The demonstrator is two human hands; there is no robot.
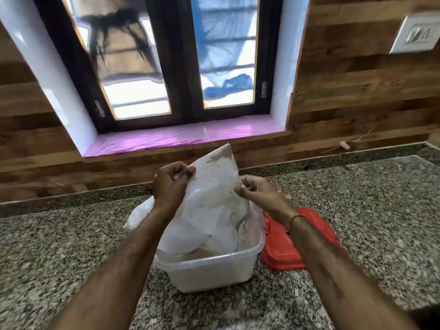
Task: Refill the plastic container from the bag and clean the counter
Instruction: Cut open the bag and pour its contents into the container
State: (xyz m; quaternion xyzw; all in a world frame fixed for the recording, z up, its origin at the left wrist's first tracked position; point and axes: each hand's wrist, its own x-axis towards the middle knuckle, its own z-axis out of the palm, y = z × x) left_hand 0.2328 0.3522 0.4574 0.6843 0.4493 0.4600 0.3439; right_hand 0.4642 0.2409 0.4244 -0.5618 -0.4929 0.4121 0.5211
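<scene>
A white translucent plastic bag is held upturned, its lower end hanging inside a white plastic container on the granite counter. Pale flour-like powder lies in the container under the bag. My left hand pinches the bag's upper left edge. My right hand grips its right side. A metal spoon handle seems to lean inside the container's right wall.
A red lid lies flat on the counter just right of the container, partly under my right forearm. Behind is a wood-panelled wall with a window and a pink-lined sill. A wall socket sits upper right.
</scene>
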